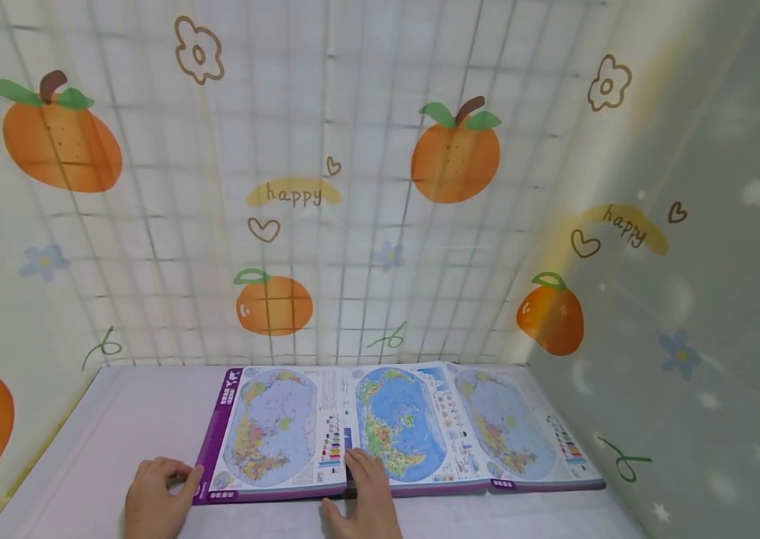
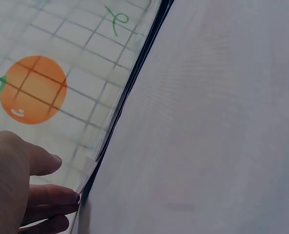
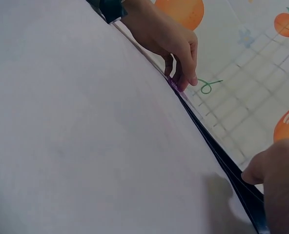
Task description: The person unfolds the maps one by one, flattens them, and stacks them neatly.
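A folding world map [image 1: 406, 479] with a purple left border lies unfolded on the white table, its three panels side by side. My left hand [image 1: 159, 500] pinches the near left corner between thumb and fingers; the right wrist view also shows the left hand [image 3: 166, 36] at that purple corner. On the near edge, at the fold between the left and middle panels, rests my right hand [image 1: 371, 500], its fingers extended and thumb apart. The left wrist view has the left hand [image 2: 12, 185] by the map's thin dark edge. Part of the right hand [image 3: 283, 190] appears in the right wrist view.
A white table [image 1: 117, 427] extends left of the map. Behind it hangs a pale curtain [image 1: 366, 150] printed with oranges, over a wire grid. A grey printed curtain [image 1: 689, 419] borders the right side, close to the map's right end.
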Tool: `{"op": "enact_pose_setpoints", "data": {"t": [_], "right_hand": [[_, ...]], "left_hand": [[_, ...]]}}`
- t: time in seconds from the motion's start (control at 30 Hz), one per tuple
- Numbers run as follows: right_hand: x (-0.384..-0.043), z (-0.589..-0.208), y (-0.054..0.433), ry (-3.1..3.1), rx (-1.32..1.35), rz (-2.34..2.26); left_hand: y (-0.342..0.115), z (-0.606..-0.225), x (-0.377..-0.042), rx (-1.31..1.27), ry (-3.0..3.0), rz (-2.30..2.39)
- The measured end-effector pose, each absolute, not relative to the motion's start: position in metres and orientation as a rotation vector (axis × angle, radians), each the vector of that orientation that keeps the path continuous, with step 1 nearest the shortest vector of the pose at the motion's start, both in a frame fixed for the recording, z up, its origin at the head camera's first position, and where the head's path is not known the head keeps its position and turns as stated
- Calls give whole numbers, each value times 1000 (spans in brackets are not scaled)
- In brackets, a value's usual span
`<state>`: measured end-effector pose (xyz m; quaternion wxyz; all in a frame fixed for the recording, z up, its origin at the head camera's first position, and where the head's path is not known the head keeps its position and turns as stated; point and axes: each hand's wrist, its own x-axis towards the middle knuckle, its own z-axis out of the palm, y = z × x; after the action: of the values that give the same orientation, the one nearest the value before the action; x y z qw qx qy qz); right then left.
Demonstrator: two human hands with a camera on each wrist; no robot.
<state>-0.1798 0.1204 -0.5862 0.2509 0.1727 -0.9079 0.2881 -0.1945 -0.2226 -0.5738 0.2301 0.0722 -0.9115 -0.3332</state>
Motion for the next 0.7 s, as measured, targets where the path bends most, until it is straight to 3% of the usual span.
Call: {"op": "enact_pose_setpoints", "data": {"t": [0.7], "right_hand": [[-178, -583, 134, -2517, 440, 834]], "left_hand": [[-210, -571, -192, 144, -2550, -920]]}}
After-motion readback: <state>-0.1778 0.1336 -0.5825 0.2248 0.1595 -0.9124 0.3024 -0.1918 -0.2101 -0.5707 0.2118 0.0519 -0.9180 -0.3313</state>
